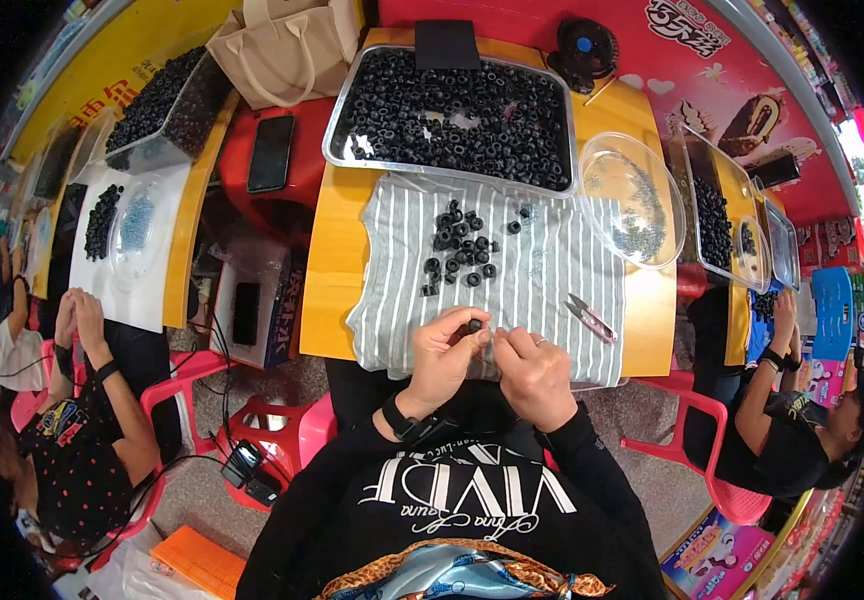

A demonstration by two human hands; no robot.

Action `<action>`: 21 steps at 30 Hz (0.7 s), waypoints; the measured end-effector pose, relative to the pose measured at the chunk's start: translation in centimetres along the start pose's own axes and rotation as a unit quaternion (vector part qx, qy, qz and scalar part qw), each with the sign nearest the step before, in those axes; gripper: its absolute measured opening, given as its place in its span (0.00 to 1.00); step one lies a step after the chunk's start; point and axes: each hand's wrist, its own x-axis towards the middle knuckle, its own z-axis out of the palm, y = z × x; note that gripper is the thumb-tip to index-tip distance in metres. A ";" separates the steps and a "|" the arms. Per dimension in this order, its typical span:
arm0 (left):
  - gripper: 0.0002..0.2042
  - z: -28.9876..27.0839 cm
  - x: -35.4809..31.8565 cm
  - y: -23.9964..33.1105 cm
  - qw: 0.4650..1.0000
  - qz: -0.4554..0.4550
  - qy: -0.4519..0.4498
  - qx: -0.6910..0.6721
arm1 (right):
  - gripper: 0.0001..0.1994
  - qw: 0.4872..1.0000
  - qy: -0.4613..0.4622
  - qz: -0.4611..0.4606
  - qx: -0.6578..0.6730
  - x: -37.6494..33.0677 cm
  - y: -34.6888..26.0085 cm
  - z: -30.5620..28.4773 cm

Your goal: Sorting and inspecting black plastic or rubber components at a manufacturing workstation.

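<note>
left grip (444,352) on black ring (474,325)

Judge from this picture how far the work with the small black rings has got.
Done: cannot tell; no finished pile shows. In hand: the left hand pinches one black ring, the right hand beside it. Left: a loose cluster of rings on the striped cloth and a full metal tray.

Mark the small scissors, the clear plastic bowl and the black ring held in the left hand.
small scissors (589,318), head view, on the closed blades.
clear plastic bowl (602,160), head view, on its upper left rim.
black ring (474,325), head view, on the ring at the left hand's fingertips.
</note>
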 end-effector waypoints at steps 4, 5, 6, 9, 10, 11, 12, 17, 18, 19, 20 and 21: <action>0.06 0.2 0.1 -0.4 1.000 0.026 0.009 0.012 | 0.05 1.000 -0.004 0.000 -0.007 -0.1 0.1 0.1; 0.06 0.3 0.1 -0.4 0.999 0.035 0.009 0.018 | 0.06 1.000 -0.006 0.001 -0.007 -0.3 0.1 0.2; 0.06 0.3 0.1 -0.4 0.999 0.039 0.008 0.018 | 0.07 1.000 -0.008 0.002 -0.007 -0.3 0.2 0.3; 0.07 0.5 0.0 -0.3 0.999 0.019 0.018 -0.027 | 0.08 1.000 -0.013 0.013 0.016 -0.6 0.0 0.1; 0.07 0.5 -0.1 -0.3 0.999 0.014 0.020 -0.024 | 0.08 1.000 -0.011 0.010 0.014 -0.6 0.0 -0.1; 0.07 0.5 -0.1 -0.3 0.999 0.008 0.022 -0.022 | 0.09 1.000 -0.012 0.013 0.018 -0.6 0.0 -0.4; 0.07 0.5 -0.1 -0.3 0.999 0.010 0.022 -0.022 | 0.10 1.000 -0.013 0.015 0.023 -0.6 -0.1 -0.6; 0.08 0.3 -0.2 -0.7 1.000 0.024 0.011 -0.005 | 0.09 1.000 -0.020 0.011 -0.013 -0.9 -0.7 -0.6; 0.08 0.4 -0.2 -0.6 1.000 0.023 0.011 -0.006 | 0.09 0.999 -0.025 0.016 -0.033 -1.0 -0.8 -0.5; 0.08 0.6 -0.2 -0.5 0.999 0.028 0.017 -0.004 | 0.09 0.999 -0.026 0.017 -0.033 -0.9 -1.0 -0.6; 0.08 0.7 -0.1 -0.5 0.999 0.032 0.023 -0.001 | 0.09 0.999 -0.027 0.017 -0.044 -0.6 -1.2 -0.8; 0.08 0.6 -0.1 -0.6 0.999 0.030 0.024 -0.001 | 0.08 0.998 -0.028 0.017 -0.055 -0.4 -1.5 -1.0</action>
